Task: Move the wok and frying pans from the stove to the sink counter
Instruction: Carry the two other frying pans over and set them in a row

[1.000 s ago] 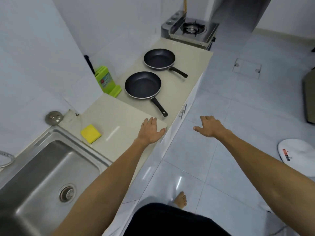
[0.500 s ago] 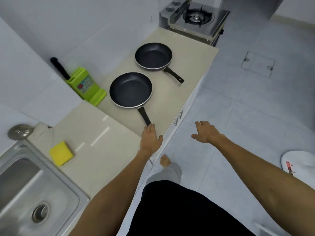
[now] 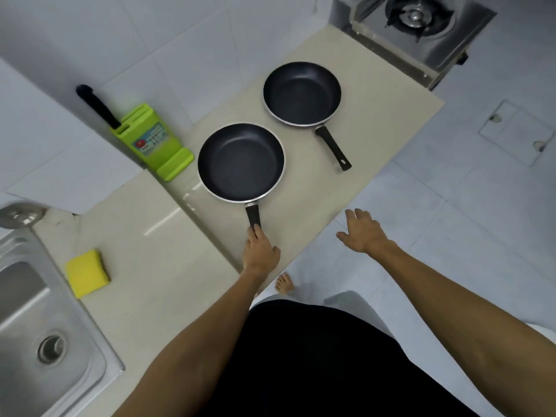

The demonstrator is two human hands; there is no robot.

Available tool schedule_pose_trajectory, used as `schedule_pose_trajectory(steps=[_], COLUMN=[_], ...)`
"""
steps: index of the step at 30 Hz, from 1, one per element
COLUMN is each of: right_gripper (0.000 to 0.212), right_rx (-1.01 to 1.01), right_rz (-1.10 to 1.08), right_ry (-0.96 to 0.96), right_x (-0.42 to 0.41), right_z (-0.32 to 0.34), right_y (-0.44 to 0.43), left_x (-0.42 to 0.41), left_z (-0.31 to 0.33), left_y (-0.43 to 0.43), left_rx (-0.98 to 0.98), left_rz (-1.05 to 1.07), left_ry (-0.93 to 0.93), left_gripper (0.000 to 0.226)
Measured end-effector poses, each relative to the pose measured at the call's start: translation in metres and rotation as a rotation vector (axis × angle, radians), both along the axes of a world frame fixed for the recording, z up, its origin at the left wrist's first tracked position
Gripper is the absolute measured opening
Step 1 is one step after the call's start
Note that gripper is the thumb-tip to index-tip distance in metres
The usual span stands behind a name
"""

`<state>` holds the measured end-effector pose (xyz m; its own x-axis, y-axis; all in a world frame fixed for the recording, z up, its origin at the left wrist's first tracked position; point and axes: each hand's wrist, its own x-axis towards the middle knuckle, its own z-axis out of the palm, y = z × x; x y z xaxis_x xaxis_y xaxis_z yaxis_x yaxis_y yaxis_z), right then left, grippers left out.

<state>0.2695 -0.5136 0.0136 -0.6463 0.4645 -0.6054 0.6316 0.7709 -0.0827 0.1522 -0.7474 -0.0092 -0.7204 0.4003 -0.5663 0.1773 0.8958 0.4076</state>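
Two black frying pans lie on the beige counter. The near pan points its handle toward me, and my left hand is closed around the end of that handle. The far pan sits closer to the gas stove, its handle angled to the right. My right hand hovers open beyond the counter's front edge, over the floor, holding nothing. The steel sink is at the lower left, with the raised sink counter beside it.
A green knife block with a black-handled knife stands against the wall left of the near pan. A yellow sponge lies on the sink counter near the sink. The stove burner is bare. Tiled floor lies to the right.
My left hand has slid forward from the counter edge and closed on the near pan's handle. The view has moved closer to the pans. My right hand stays open.
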Motion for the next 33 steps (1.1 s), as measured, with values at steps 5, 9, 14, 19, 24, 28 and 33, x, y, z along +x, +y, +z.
schedule_pose_trajectory(steps=[5, 9, 14, 19, 24, 28, 33], right_gripper=[0.07, 0.068, 0.059, 0.049, 0.04, 0.047, 0.066], right_rx=[-0.043, -0.061, -0.09, -0.08, 0.013, -0.033, -0.51], right_rz=[0.134, 0.24, 0.342, 0.428, 0.354, 0.238, -0.166], right_ry=[-0.017, -0.009, 0.053, 0.225, 0.316, 0.235, 0.147], right_x=[-0.045, -0.081, -0.121, -0.16, -0.179, -0.19, -0.207], right_z=[-0.006, -0.01, -0.015, -0.013, -0.017, -0.028, -0.039], right_y=[0.018, 0.046, 0.087, 0.134, 0.174, 0.197, 0.201], left_x=[-0.01, -0.019, -0.027, -0.026, -0.026, -0.027, -0.031], left_z=[-0.011, -0.021, -0.024, -0.009, 0.004, 0.012, 0.022], left_y=[0.008, 0.011, 0.022, 0.041, 0.08, 0.113, 0.139], left_rx=[0.219, 0.262, 0.333, 0.404, 0.411, 0.478, 0.548], left_rz=[0.453, 0.744, 0.964, 1.098, 1.092, 1.138, 1.185], left_ry=[-0.16, -0.313, -0.451, -0.552, -0.549, -0.52, -0.533], left_gripper=[0.084, 0.058, 0.031, 0.038, 0.041, 0.037, 0.034])
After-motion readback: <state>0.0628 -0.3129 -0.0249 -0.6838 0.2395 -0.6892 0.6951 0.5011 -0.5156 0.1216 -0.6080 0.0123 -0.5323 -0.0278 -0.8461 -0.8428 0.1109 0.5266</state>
